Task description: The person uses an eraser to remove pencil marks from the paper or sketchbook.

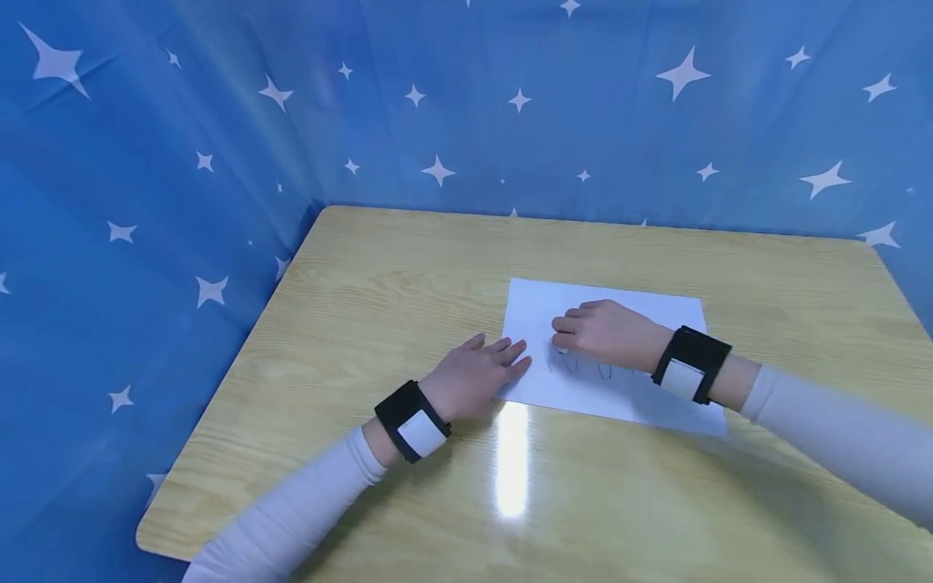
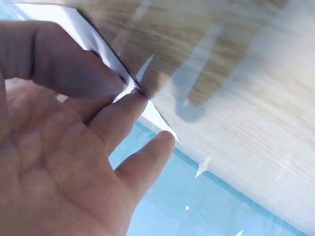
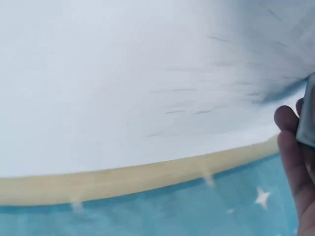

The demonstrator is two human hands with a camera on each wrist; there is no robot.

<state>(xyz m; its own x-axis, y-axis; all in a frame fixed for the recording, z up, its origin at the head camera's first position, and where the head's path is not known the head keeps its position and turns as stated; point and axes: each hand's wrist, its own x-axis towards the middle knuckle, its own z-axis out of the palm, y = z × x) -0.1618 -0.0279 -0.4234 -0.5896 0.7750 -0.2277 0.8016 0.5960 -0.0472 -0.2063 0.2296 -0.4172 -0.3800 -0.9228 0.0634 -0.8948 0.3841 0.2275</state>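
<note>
A white sheet of paper (image 1: 656, 405) lies on the table, bearing faint handwritten marks (image 1: 605, 371). My left hand (image 1: 470, 380) rests at the sheet's left edge, fingers spread and mostly straight. In the left wrist view, the fingertips of that hand (image 2: 64, 147) touch the paper's edge. Over the upper middle of the sheet, my right hand (image 1: 615, 334) has its fingers curled and pinches a small pale eraser (image 3: 307, 118) against the paper. Only part of this hand (image 3: 295, 167) shows in the right wrist view, where the faint strokes (image 3: 174, 90) look blurred.
The light wood-grain table (image 1: 379, 283) extends around the sheet, with a bright light reflection (image 1: 512, 461) in front of it. A blue curtain with white stars (image 1: 466, 105) hangs behind and to the left. Black wristbands (image 1: 692, 360) with white patches circle both wrists.
</note>
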